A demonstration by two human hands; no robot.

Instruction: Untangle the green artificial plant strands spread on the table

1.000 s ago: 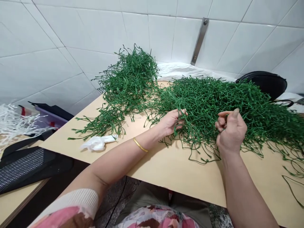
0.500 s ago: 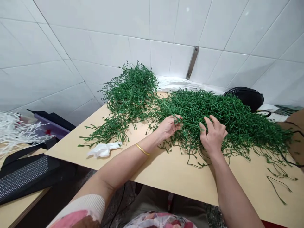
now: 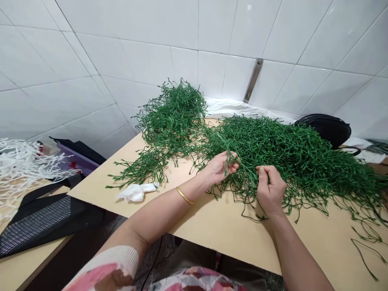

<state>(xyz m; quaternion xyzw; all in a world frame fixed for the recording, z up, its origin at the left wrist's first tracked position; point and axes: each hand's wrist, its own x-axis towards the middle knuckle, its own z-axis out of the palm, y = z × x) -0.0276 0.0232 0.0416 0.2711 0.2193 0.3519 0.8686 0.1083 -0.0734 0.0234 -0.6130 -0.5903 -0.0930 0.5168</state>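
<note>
A big tangled heap of green plastic stems lies across the light wooden board. A second, tidier pile of green stems leans against the tiled wall at the back left. My left hand, with a gold bangle on the wrist, pinches a few stems at the heap's near edge. My right hand is closed on a stem pulled from the same spot, a short way right of the left hand.
A crumpled white tissue lies on the board's left part. A black bag sits at the back right. To the left are a dark mesh bag and white plastic stems. Loose green stems trail at the right.
My right hand dropped from a raised fist onto the heap, then closed on a stem and drew it toward me. My left hand kept its pinch. The view shifted slightly.
</note>
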